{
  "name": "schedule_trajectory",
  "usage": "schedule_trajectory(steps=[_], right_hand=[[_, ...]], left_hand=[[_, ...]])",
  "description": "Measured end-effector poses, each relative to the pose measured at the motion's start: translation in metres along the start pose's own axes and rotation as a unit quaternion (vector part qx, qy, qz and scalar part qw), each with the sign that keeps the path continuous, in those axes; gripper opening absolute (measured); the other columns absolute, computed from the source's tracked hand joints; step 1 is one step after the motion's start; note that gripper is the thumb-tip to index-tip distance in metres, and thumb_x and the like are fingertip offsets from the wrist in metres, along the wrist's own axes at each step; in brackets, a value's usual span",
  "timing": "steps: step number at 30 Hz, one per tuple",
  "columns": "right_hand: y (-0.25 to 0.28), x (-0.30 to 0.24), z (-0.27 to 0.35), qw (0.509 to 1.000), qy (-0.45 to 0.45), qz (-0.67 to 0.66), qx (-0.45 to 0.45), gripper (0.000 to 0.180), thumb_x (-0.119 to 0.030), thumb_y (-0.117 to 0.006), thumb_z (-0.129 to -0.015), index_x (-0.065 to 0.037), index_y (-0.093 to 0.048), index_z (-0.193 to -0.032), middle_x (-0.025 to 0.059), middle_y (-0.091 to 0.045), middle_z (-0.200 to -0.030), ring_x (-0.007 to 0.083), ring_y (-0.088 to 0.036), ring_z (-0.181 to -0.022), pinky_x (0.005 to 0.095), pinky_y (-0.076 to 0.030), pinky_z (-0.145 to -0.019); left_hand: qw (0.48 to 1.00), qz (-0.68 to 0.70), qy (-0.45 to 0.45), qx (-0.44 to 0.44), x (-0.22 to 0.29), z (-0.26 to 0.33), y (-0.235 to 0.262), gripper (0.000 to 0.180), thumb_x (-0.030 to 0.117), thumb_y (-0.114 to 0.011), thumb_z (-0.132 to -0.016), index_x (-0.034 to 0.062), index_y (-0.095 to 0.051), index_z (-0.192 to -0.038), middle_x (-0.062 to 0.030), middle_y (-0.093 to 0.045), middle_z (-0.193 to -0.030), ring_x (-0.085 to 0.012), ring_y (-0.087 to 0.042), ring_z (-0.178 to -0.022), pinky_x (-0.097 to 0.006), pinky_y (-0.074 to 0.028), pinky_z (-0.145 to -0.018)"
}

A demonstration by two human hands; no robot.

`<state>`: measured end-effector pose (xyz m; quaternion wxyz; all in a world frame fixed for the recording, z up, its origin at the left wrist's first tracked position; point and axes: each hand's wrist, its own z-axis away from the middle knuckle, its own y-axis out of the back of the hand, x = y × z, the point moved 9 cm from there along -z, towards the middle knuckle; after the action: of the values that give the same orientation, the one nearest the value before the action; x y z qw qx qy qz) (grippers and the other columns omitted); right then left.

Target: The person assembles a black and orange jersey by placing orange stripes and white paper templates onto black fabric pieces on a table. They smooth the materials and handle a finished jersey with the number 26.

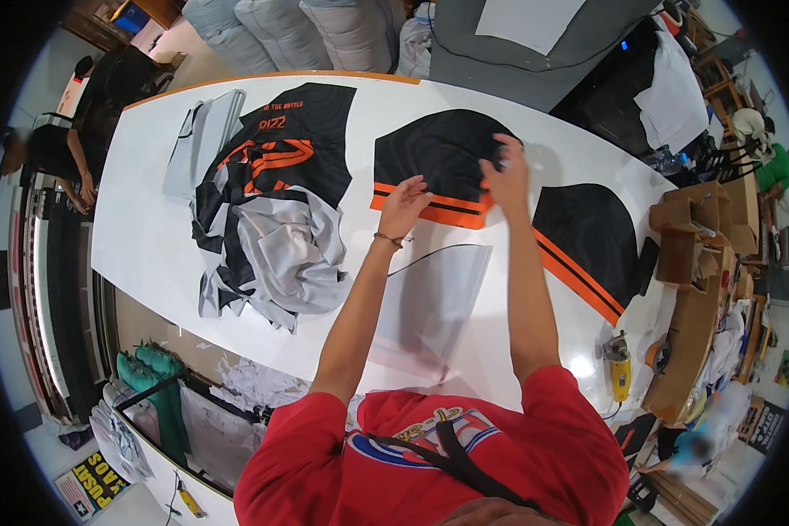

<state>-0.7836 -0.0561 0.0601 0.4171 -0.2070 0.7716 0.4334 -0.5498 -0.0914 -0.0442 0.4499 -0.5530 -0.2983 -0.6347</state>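
Note:
A black sleeve-shaped fabric piece with orange stripes along its lower edge lies on the white table. My left hand is over its striped edge, with the fingers loosely bent and apart. My right hand is at the piece's right side, its fingers spread and slightly blurred. Neither hand visibly grips the cloth. To the right lies a second black sleeve piece with an orange stripe. Between my forearms is a pale grey fabric piece.
On the left lie a black and orange jersey panel, crumpled grey-and-black cloth and folded grey pieces. At right are a yellow handheld electric tool, a dark flat object and cardboard boxes. Another person works at far left.

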Motion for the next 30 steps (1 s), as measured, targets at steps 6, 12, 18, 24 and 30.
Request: schedule_trajectory(steps=[6,12,18,24,30], right_hand=[[-0.110,-0.070,0.016,0.966,-0.048,-0.161,-0.198,0.039,-0.007,-0.068,-0.084,-0.006,-0.061,-0.122,0.0117,-0.068,-0.094,0.0175,-0.066,-0.073,0.0305,-0.054,-0.066],[-0.073,0.015,0.029,0.993,-0.098,-0.031,-0.063,0.026,-0.011,-0.072,-0.084,-0.004,-0.067,-0.109,0.0112,-0.069,-0.089,0.0172,-0.065,-0.073,0.0305,-0.054,-0.071],[-0.041,0.065,0.033,0.993,-0.115,0.025,0.003,0.027,-0.017,-0.073,-0.084,-0.003,-0.068,-0.106,0.0128,-0.068,-0.087,0.0238,-0.065,-0.076,0.0356,-0.053,-0.072],[-0.053,0.069,-0.028,0.998,-0.030,0.059,-0.018,0.024,-0.019,-0.070,-0.087,-0.002,-0.069,-0.103,0.0152,-0.069,-0.087,0.0277,-0.067,-0.078,0.0382,-0.053,-0.073],[-0.063,0.094,-0.086,0.956,-0.139,0.257,-0.019,0.031,-0.032,-0.065,-0.089,-0.009,-0.066,-0.108,0.0145,-0.072,-0.096,0.0337,-0.069,-0.097,0.0458,-0.054,-0.084]], left_hand=[[0.974,0.156,0.131,0.097,-0.021,-0.001,0.014,0.057,0.022,-0.073,-0.086,-0.0031,-0.054,-0.133,-0.0133,-0.066,-0.120,-0.0201,-0.067,-0.101,-0.028,-0.058,-0.078],[0.947,-0.100,0.156,0.262,-0.019,0.010,0.063,0.045,0.029,-0.073,-0.080,-0.0057,-0.070,-0.109,-0.0206,-0.073,-0.093,-0.0289,-0.073,-0.086,-0.038,-0.057,-0.074],[0.900,-0.295,0.011,0.322,0.005,0.022,0.088,0.040,0.031,-0.068,-0.080,-0.0041,-0.072,-0.098,-0.0241,-0.071,-0.083,-0.0359,-0.072,-0.081,-0.041,-0.055,-0.076],[0.911,-0.277,0.005,0.306,0.001,0.021,0.090,0.039,0.029,-0.070,-0.084,-0.0063,-0.071,-0.100,-0.0203,-0.070,-0.074,-0.0275,-0.072,-0.064,-0.035,-0.056,-0.062],[0.934,-0.197,0.010,0.298,0.002,0.027,0.084,0.033,0.024,-0.067,-0.090,-0.0076,-0.069,-0.100,-0.0181,-0.070,-0.070,-0.0216,-0.070,-0.052,-0.029,-0.053,-0.050]])
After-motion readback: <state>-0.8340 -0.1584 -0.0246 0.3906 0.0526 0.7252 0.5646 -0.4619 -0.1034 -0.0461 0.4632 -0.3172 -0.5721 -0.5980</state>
